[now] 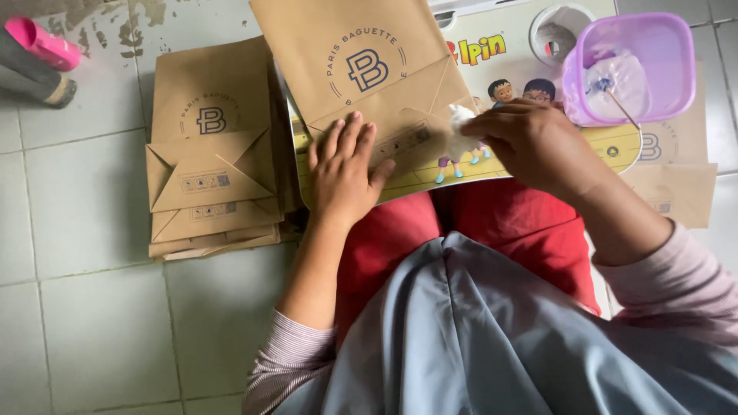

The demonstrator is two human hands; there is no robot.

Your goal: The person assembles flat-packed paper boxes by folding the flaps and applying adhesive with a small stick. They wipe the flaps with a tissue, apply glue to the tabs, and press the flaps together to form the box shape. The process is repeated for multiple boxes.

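Note:
A flat brown paper bag (361, 61) lies bottom-side up on a colourful cartoon board (500, 69) across my lap. My left hand (344, 173) presses flat on the bag's folded bottom flap, fingers spread. My right hand (530, 138) pinches a small white wad (460, 129), like cloth or cotton, and holds it against the right edge of the flap.
A stack of finished brown bags (209, 154) lies on the tiled floor to the left. A purple plastic tub (632, 69) with white paste and a thin stick stands at the upper right, over more bags (676, 184). A pink object (42, 42) sits at the top left.

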